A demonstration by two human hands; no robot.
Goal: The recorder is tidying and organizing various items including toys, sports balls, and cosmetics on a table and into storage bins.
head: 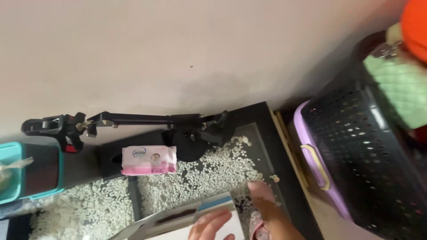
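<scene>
At the bottom edge, the fingers of my left hand point(210, 224) lie on a flat white box with a blue stripe point(209, 208), tilted over a black tray point(262, 116) of white pebbles point(209, 171). Just to the right, a dusty part of my right hand point(266, 202) points up along the tray's right side. I cannot tell whether it holds anything. A small pink object point(258, 231) shows between the two hands.
A pink pack of wipes point(149, 160) lies on the tray. Behind it a black jointed stand with a clamp point(133, 121) runs along the wall. A teal container point(26, 171) sits at left. At right stands a black and purple perforated basket point(360, 155) holding a green quilted item point(398, 89).
</scene>
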